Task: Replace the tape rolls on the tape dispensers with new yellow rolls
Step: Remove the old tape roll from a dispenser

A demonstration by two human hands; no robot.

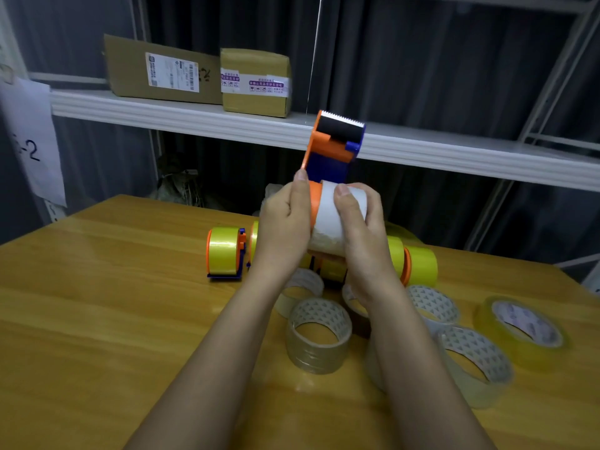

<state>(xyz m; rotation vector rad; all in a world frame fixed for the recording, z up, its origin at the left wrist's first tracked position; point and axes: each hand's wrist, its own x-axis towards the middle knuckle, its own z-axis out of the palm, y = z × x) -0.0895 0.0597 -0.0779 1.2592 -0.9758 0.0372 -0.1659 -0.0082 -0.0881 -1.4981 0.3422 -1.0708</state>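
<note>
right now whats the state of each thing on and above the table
held dispenser: lifted, blade up, white roll on it
left hand: grips dispenser side
right hand: grips white roll
left dispenser: on table, yellow roll loaded
clear rolls: loose on table
boxes: on shelf, sealed

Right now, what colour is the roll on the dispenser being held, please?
White roll, not yellow, seen clearly in the head view.

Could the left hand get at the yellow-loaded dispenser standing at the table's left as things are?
Probably not yet: the path to the dispenser on the table looks open, but the left hand is occupied, its fingers gripping the held dispenser.
</note>
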